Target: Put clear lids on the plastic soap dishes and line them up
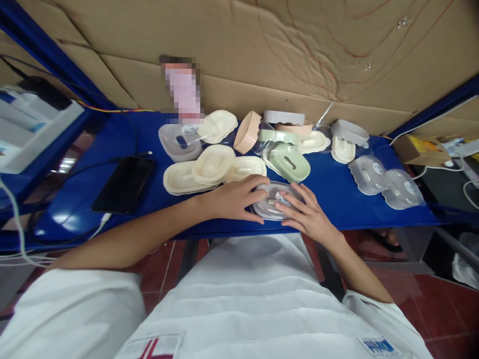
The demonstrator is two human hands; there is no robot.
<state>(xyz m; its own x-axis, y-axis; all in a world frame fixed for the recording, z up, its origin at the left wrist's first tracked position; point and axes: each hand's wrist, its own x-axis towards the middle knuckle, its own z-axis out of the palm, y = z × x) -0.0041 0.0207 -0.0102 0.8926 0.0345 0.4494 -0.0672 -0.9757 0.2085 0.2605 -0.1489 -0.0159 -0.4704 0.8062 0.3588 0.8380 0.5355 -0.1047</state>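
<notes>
A grey soap dish with a clear lid and a round label lies flat near the table's front edge. My left hand curves around its left end, thumb in front and fingers behind. Across the lid's right side lie the fingers of my right hand, with its thumb at the front edge. Just behind are a green soap dish tray and several cream trays that overlap one another.
Peach rings, grey parts and clear lids are scattered along the blue table. A black phone with a white cable lies at the left. Cardboard forms the back wall.
</notes>
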